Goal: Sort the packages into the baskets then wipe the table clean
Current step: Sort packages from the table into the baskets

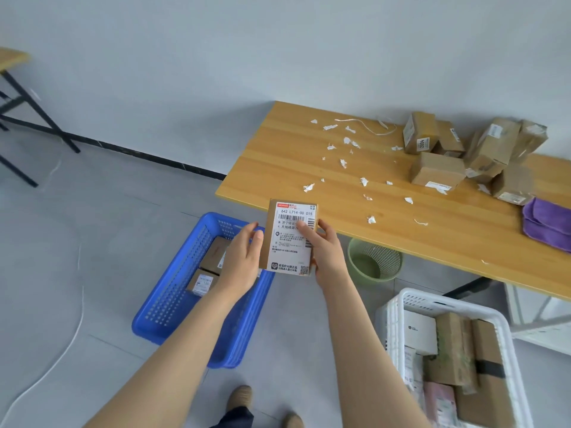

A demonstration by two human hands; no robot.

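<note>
Held package [289, 239]: a small brown carton, upright, label facing the camera, in the air above the near rim of the blue basket [168, 296] and just off the table [290, 168] edge.
- Label top line reads "642 L714-00 015". There is a red logo strip above, a barcode below and a QR code at the bottom right corner. The Chinese print is too fine to read.

Right hand [326, 253]: grip clamped on the package's right edge, thumb across the label face, fingers behind.

Left hand [244, 257]: grip apart, fingers straight, palm beside the package's left edge. Cannot tell if it touches.

Blue basket is on the floor with two labelled cartons [211, 257] inside.

White basket [398, 307] is at lower right, holding several parcels.

On the table:
- Torn white paper scraps [349, 142] are scattered about.
- A pile of packages [438, 173] sits at the far right. One side sticker reads "2004".
- A purple cloth [547, 225] lies just beside the pile.

A green wastebasket [360, 261] stands on the floor under the table edge.
</note>
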